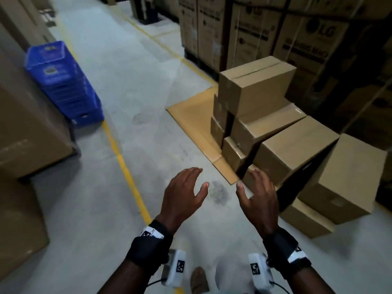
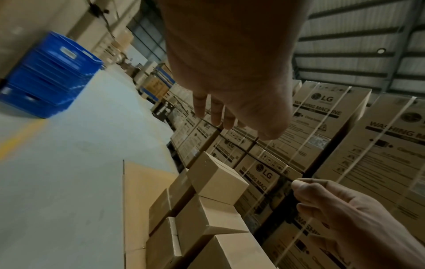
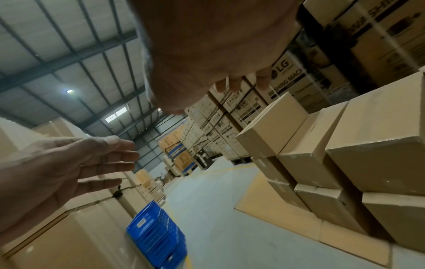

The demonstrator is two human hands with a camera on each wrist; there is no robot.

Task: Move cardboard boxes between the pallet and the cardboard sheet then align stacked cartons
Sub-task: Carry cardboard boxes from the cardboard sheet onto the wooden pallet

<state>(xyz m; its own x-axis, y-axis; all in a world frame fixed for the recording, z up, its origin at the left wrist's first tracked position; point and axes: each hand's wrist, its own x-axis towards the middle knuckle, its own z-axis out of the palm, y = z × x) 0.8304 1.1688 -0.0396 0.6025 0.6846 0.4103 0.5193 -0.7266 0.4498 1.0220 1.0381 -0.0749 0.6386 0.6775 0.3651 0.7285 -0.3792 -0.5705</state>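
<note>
Both hands hang in front of the body over bare concrete floor (image 1: 131,85), palms turned toward each other. Left hand (image 1: 182,194) has its fingers straight and spread, holding nothing. Right hand (image 1: 259,197) is likewise slack-fingered and holds nothing; its fingertips show in the head view against the lowest carton at the near corner of the cardboard sheet (image 1: 192,115), though whether they touch it I cannot tell.

That sheet lies flat on the floor, its long axis running away from the person beside a yellow floor line (image 1: 125,166). Its left strip and far corner are bare; the cardboard boxes (image 1: 273,132) crowd its right edge in a stepped stack. Topmost carton (image 1: 253,85) sits at the far end, its taped seam running across toward the right, overhanging the boxes beneath. Nearer cartons lie askew, dark gaps between them, their long sides angled toward the right. One tall carton (image 1: 347,179) stands tilted at the near right end, resting on a lower box.

Open floor for walking stretches left of the sheet, as far as the yellow line. Beyond that line a stack of blue crates (image 1: 63,83) stands nested one in another, beside large brown cartons (image 1: 23,132). Strapped washing-machine cartons (image 1: 297,37) wall in the right side behind the stack.
</note>
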